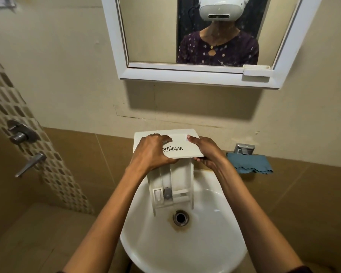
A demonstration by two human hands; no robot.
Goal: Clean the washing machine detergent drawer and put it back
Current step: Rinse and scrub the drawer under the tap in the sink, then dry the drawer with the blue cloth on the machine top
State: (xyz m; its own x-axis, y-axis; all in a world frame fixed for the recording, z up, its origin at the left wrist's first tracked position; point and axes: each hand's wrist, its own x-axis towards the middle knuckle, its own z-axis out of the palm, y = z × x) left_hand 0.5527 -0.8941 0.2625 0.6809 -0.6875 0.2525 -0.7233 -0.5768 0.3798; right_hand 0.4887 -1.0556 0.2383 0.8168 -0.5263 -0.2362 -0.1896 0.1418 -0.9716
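Grip: left hand [152, 152], right hand [207, 152] clasp drawer [180, 143] front panel ends, over sink [215, 223].

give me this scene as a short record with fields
place: sink under a wall mirror
detergent drawer: white, held over the sink, front panel toward the wall, rear end down near the drain
left hand: grips the panel's left end
right hand: grips the panel's right end
blue cloth: on the ledge right of the sink, untouched
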